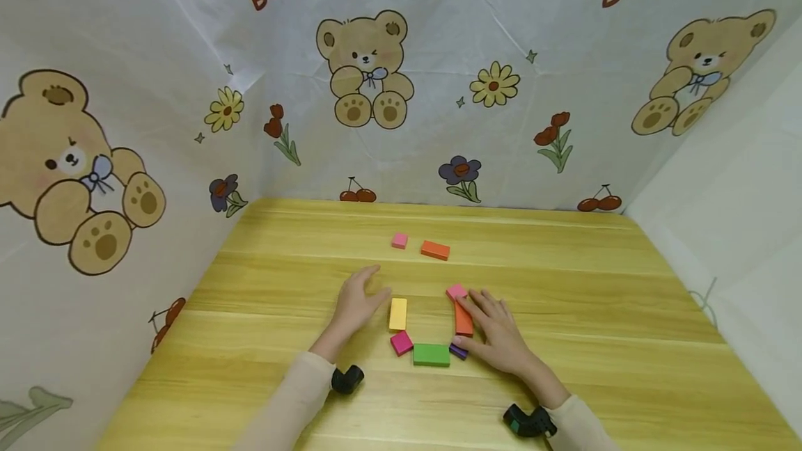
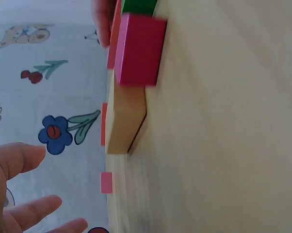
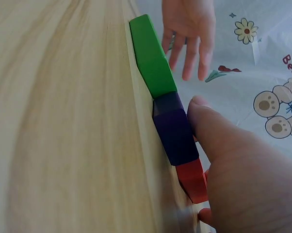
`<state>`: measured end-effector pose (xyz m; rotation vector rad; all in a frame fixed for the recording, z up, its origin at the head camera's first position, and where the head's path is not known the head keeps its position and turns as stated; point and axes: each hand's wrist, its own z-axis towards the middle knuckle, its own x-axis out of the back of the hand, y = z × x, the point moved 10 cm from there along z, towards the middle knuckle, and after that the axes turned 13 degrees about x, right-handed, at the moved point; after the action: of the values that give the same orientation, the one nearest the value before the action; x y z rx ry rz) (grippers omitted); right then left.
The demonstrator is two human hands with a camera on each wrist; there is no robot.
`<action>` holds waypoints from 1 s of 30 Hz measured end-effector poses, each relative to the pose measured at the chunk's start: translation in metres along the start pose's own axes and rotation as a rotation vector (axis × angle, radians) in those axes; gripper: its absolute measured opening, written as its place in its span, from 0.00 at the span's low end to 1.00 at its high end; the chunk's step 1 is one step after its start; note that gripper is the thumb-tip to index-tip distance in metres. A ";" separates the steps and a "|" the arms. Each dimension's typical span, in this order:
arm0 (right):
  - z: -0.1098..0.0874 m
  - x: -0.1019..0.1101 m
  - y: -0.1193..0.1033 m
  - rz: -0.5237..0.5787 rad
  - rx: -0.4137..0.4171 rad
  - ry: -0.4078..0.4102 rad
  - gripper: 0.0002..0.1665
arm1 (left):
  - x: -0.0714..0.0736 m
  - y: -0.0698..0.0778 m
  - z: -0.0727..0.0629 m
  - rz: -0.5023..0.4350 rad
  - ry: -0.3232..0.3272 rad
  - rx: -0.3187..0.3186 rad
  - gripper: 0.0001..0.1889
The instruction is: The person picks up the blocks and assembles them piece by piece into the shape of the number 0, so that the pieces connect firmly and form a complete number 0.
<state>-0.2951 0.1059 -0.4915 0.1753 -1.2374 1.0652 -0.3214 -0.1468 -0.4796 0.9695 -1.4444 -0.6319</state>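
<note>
My right hand (image 1: 501, 336) rests by the right side of a block outline, its fingers fairly straight. Its index finger touches around where a pink block (image 1: 455, 291) meets an orange block (image 1: 464, 322), and its thumb lies at a small purple block (image 1: 459, 352). Along the near side sits a green block (image 1: 431, 355), with a magenta block (image 1: 402, 343) turned at the left corner. A yellow block (image 1: 397, 314) runs up from there. Just left of it hovers my left hand (image 1: 355, 301), holding nothing, thumb and fingers spread apart.
Farther back on the wooden table (image 1: 564, 263) lie a small pink block (image 1: 399, 241) and an orange block (image 1: 435, 250), slightly apart. A bear-printed cloth (image 1: 426, 145) stands behind the table and along its left side. Black wrist cameras sit on both wrists.
</note>
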 end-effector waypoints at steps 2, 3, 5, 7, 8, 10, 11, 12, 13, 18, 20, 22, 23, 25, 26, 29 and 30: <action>0.001 0.000 -0.001 0.004 0.002 0.001 0.45 | 0.006 0.004 0.018 0.002 0.010 0.001 0.30; 0.001 0.000 -0.001 0.003 0.003 0.002 0.45 | 0.008 0.006 0.027 0.013 0.018 -0.011 0.30; 0.002 0.000 -0.001 0.005 0.003 0.004 0.45 | 0.013 0.011 0.045 0.026 0.035 -0.028 0.30; 0.003 0.000 0.000 -0.003 0.006 0.006 0.45 | 0.015 0.013 0.061 0.038 0.041 -0.039 0.31; 0.003 -0.001 0.000 -0.009 0.008 0.006 0.45 | 0.014 0.014 0.068 0.049 0.038 -0.038 0.31; 0.002 -0.002 0.001 -0.014 0.007 0.002 0.45 | 0.011 0.013 0.080 0.058 0.014 -0.023 0.31; 0.002 -0.002 0.001 -0.014 0.007 0.002 0.45 | 0.008 0.012 0.085 0.065 -0.004 -0.015 0.31; 0.001 -0.002 0.001 -0.014 0.007 0.002 0.45 | 0.006 0.012 0.090 0.073 -0.021 -0.008 0.31; 0.000 -0.002 0.001 -0.011 0.006 0.003 0.45 | 0.003 0.012 0.094 0.086 -0.035 -0.005 0.31; -0.002 0.000 0.000 -0.010 0.003 0.010 0.45 | -0.008 0.022 0.109 0.217 -0.061 -0.027 0.31; -0.001 0.000 0.000 -0.012 0.002 0.010 0.45 | -0.012 0.026 0.113 0.296 -0.060 -0.039 0.31; -0.001 0.000 -0.001 -0.012 0.003 0.011 0.45 | -0.015 0.029 0.116 0.358 -0.064 -0.044 0.31; 0.000 0.000 -0.001 -0.009 0.003 0.012 0.45 | -0.017 0.030 0.118 0.379 -0.070 -0.040 0.31; -0.001 0.000 -0.001 -0.012 0.006 0.013 0.45 | -0.020 0.031 0.119 0.401 -0.081 -0.028 0.31; -0.001 0.001 -0.001 -0.014 0.007 0.013 0.45 | -0.022 0.030 0.120 0.405 -0.086 -0.021 0.31; -0.002 0.001 -0.001 -0.012 0.005 0.008 0.45 | -0.026 0.028 0.122 0.415 -0.083 -0.006 0.30; -0.002 0.001 -0.001 -0.013 0.005 0.006 0.45 | -0.028 0.027 0.123 0.412 -0.077 -0.003 0.29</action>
<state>-0.2929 0.1070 -0.4910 0.1834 -1.2275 1.0572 -0.4491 -0.1300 -0.4870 0.6219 -1.6500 -0.3693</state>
